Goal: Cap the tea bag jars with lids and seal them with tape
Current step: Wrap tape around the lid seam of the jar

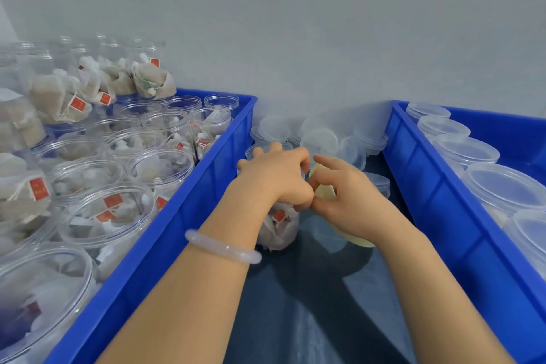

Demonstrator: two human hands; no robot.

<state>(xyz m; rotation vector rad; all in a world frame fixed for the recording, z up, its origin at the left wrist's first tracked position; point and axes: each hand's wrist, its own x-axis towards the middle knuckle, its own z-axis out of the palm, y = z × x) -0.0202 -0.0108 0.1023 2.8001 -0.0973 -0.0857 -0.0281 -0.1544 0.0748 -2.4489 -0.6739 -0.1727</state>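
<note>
A clear jar of tea bags [279, 226] stands on the dark table between two blue crates. My left hand [276, 176] grips its top from above, fingers curled over the lid, which the hand hides. My right hand [344, 193] sits just right of the jar, pinching a roll of pale yellowish tape [323, 186]; more of the roll shows below my wrist. The thumbs of both hands meet at the jar's rim.
The left blue crate [206, 186] holds several open jars of tea bags [109, 215], some stacked. The right blue crate [428, 201] holds capped jars [502, 189]. Loose clear lids [319, 139] lie piled behind my hands against the grey wall.
</note>
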